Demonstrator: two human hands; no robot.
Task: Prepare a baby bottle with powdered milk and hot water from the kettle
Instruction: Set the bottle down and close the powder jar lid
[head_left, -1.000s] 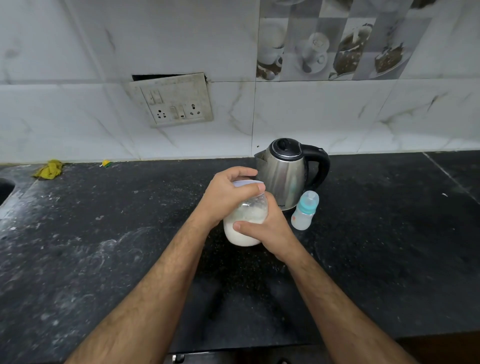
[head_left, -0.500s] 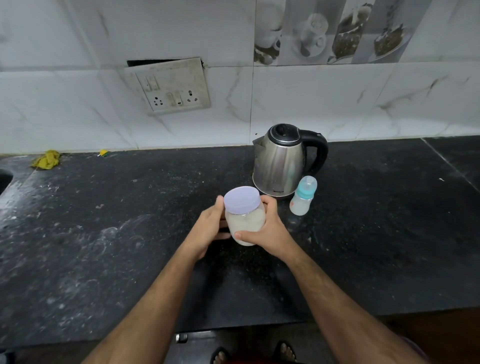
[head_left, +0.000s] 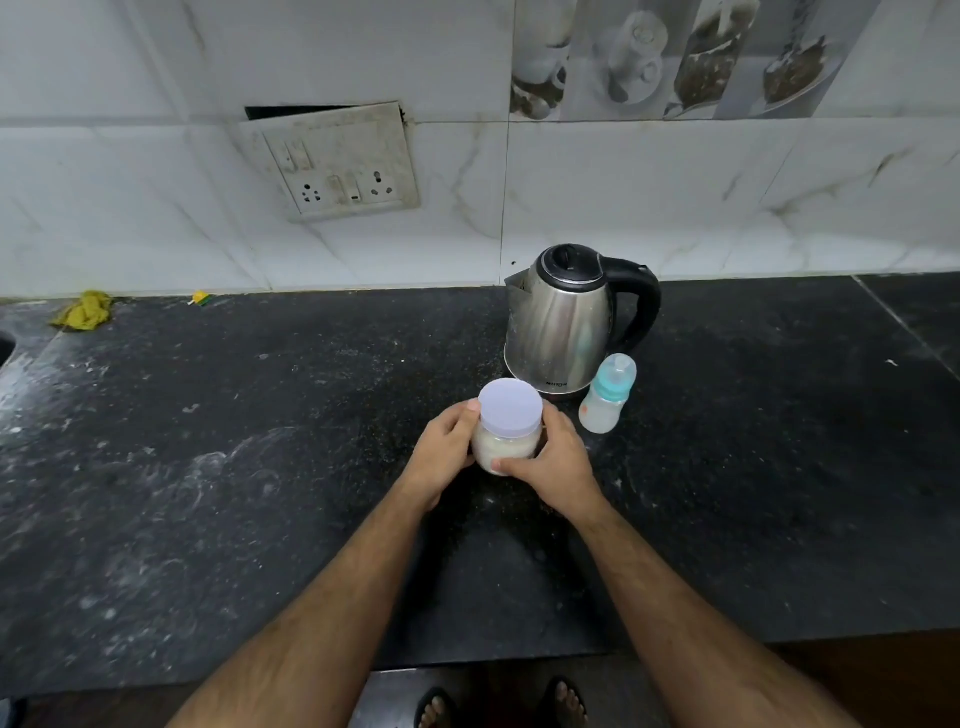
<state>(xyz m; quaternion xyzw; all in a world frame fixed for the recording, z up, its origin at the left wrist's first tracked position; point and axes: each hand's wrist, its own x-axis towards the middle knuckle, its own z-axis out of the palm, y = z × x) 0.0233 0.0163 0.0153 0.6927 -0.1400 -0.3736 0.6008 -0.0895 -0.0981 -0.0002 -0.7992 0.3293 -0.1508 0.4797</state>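
Observation:
A clear jar of white milk powder (head_left: 506, 446) with a pale lilac lid stands on the black counter (head_left: 260, 467). My left hand (head_left: 441, 452) holds its left side and my right hand (head_left: 556, 462) wraps its right side, thumb across the front. Just behind it stands a steel kettle (head_left: 563, 322) with a black handle and a shut lid. A small baby bottle (head_left: 608, 395) with a teal collar and clear cap stands to the kettle's right, beside my right hand.
A tilted socket panel (head_left: 343, 166) hangs on the tiled wall. A yellow rag (head_left: 83, 310) lies at the far left by a sink edge (head_left: 5, 345). White powder dusts the counter's left part. The counter's front edge (head_left: 467, 670) runs above my sandalled feet.
One second ago my left hand was on top of the lid with the jar raised. The jar is now lower, near the counter, and my left hand holds its side.

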